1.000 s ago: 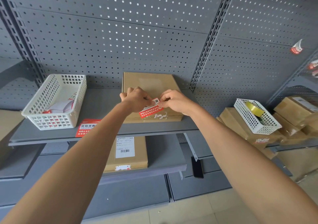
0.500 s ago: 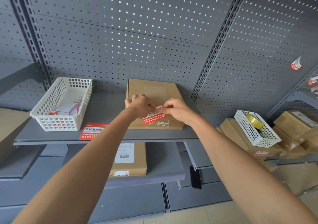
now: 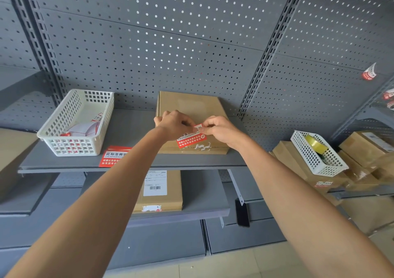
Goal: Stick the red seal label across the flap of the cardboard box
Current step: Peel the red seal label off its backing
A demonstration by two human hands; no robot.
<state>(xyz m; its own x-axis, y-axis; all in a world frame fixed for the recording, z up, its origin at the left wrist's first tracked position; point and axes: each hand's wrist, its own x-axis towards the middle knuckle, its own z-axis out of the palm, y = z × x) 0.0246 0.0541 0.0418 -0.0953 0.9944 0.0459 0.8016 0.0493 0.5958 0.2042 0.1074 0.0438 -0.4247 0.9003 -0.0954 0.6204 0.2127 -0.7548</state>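
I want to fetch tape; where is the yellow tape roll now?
The yellow tape roll lies in the small white basket on brown boxes, far right of both hands.

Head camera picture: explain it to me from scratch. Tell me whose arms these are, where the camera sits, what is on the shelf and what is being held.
There is no machine here. The arms belong to a person, and the camera is worn on that person's head, looking forward and down, so both arms reach away from you into the picture.

The left hand and right hand meet over a flat cardboard box lying on a grey shelf. Together they hold a red seal label in a fingertip grip. It lies over the box's front edge, beside torn white scraps of sticker.

To the left stands a white basket with more labels, and another red label lies flat on the shelf. A second box sits on the shelf below. On the right, another basket holds a roll of tape.
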